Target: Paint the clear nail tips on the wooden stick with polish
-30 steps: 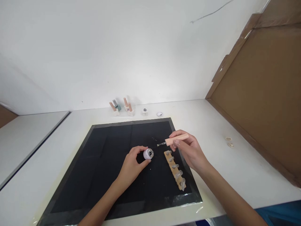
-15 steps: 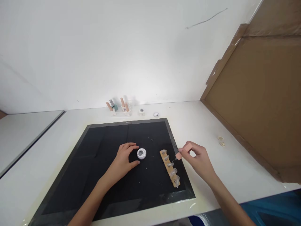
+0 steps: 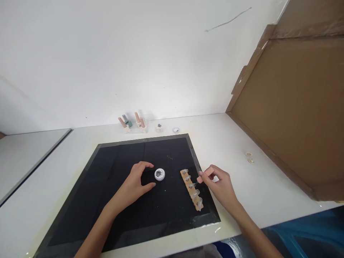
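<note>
In my right hand [image 3: 219,181] is a nail polish brush [image 3: 205,175] with a pink cap handle, pinched between thumb and fingers. Its dark tip reaches the middle one of several clear nail tips [image 3: 191,185], which stand in a row on a tan stick-like holder [image 3: 190,190]. My left hand [image 3: 135,181] rests on the black mat [image 3: 120,200] with thumb and fingers spread apart in a C shape. Just right of those fingertips, apart from them, sits a small round white pot [image 3: 159,174] with grey stuff inside.
Along the back stand several nail polish bottles [image 3: 141,123] with pink or grey caps, a small open bottle [image 3: 159,128] and a white lid [image 3: 176,130]. Two small cream-coloured round pieces [image 3: 249,157] lie at right, near the cardboard panel [image 3: 290,107]. A white wall [image 3: 161,64] rises behind.
My right hand has brought the brush left and onto the middle nail tip. My left hand has drawn slightly away from the white pot. The camera view has shifted a little.
</note>
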The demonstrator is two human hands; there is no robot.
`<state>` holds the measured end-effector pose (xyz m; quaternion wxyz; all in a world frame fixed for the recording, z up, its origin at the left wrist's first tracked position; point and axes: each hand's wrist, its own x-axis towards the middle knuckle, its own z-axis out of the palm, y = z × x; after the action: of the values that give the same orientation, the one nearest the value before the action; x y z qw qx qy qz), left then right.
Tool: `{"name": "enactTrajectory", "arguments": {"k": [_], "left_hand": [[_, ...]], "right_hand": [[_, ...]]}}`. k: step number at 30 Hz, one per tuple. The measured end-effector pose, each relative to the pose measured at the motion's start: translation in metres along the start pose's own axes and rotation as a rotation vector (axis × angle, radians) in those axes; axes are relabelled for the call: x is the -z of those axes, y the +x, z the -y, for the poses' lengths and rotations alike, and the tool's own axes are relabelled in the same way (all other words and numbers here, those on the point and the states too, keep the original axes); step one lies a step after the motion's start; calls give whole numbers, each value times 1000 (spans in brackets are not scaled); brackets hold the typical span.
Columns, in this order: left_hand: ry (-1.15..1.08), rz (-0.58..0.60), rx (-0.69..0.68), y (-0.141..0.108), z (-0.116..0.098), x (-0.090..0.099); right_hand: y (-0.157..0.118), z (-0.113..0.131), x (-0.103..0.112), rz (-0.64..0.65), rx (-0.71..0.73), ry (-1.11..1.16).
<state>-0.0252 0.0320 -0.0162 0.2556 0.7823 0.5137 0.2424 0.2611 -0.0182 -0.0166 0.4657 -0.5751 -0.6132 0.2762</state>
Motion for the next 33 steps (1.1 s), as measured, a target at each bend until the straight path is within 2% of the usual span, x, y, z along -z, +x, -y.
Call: {"name": "enactTrajectory", "arguments": {"k": [5,8,11,15,18,23,27,33], "left_hand": [[-5,-89,-46,1,-9,4],[-50,-75,-63,1,-15,5],[-147,15,-91,-3,-26,2],[-289,224,-152,-12,-48,-12],[-220,300,-220,-19,-62,-27],[-88,275,-342,-21,-71,-47],[-11,241,-400,-19,-70,-52],[65,275,-417,-19,-70,-55]], "right_hand": [[-2,1,3,-54,7,0],[-4,4,4,-54,28,19],[-8,6,2,-10,31,34],[-13,8,-1,22,13,31],[-14,8,-2,41,7,20],[-15,6,-2,25,12,-1],[-16,3,-2,19,15,-15],[-18,3,-1,11,42,-38]]}}
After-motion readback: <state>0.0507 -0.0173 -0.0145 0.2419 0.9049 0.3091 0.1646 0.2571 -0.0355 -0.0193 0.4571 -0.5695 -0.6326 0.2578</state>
